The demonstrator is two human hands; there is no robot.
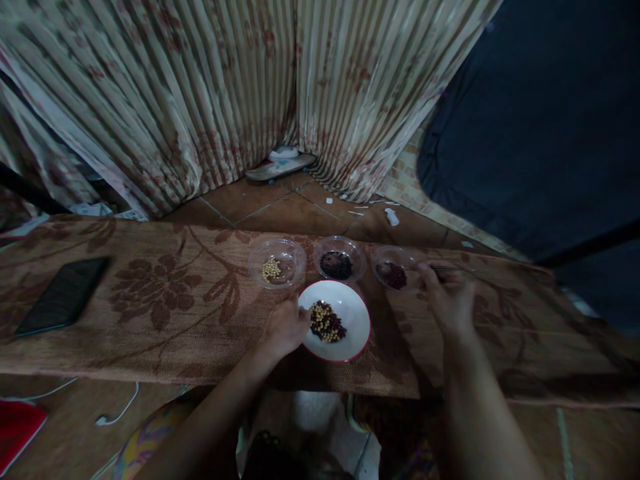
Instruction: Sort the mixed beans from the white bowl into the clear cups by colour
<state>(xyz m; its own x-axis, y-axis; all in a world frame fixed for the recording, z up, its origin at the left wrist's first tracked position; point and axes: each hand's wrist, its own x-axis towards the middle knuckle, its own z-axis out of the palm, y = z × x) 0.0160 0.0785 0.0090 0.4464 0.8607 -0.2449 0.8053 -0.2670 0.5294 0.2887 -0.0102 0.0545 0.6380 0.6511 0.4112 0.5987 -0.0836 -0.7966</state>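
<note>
My left hand [287,328] grips the left rim of a white bowl [356,320] with a red edge. Mixed yellow, dark and reddish beans [327,323] lie in the bowl. Behind it stand three clear plastic bowls in a row. The left clear bowl [295,252] has yellow beans [271,269], the middle one [341,241] black beans [336,265], the right one [387,253] dark red beans [394,275]. At the right bowl's side, my right hand [450,297] is closed on a thin stick-like utensil [453,269]; its exact kind is unclear.
A brown flowered cloth [200,320] covers the narrow table. A dark phone or tablet [64,293] lies at the left. Beyond the table are striped curtains [345,87], a skateboard [280,167] and small white litter [392,217] on the tiled floor. A white cable [120,407] hangs at lower left.
</note>
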